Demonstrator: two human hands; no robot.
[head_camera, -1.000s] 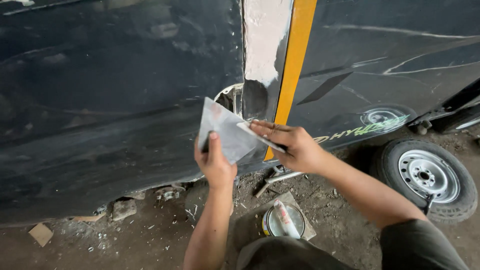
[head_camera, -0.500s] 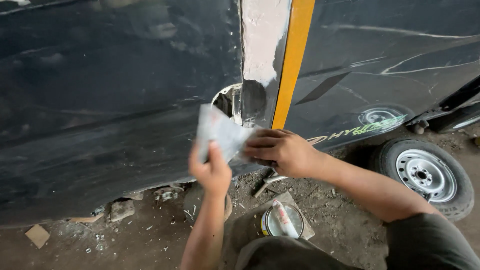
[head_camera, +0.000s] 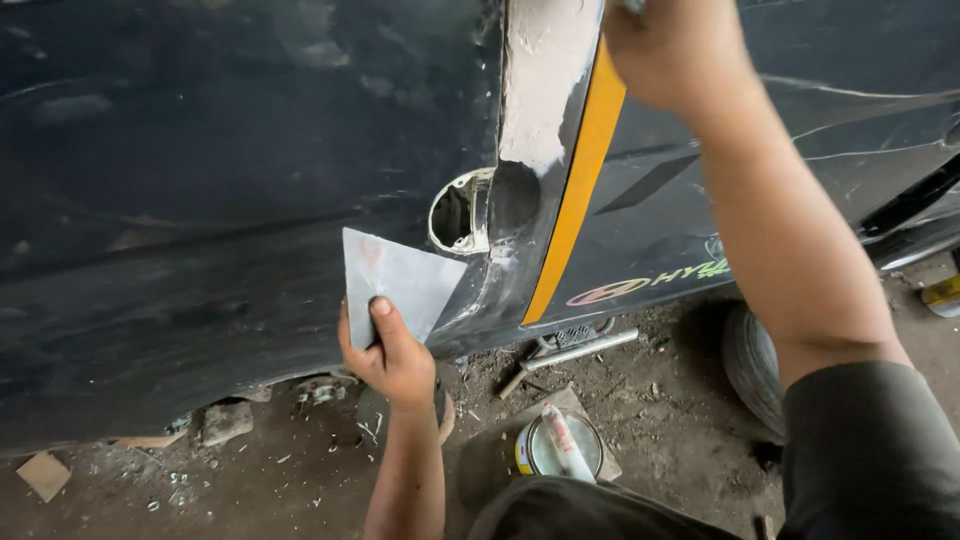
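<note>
The left hand pinched a flat grey mixing plate — thumb on its face, the plate rising just above the knuckles against the dark car panel. The right hand was raised high beside the pale filler patch — whether its fingers were closed I could not tell. Below the left wrist sat a round tin.

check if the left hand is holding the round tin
No, the left hand grips a flat grey plate, while the round tin sits on the ground.
</note>
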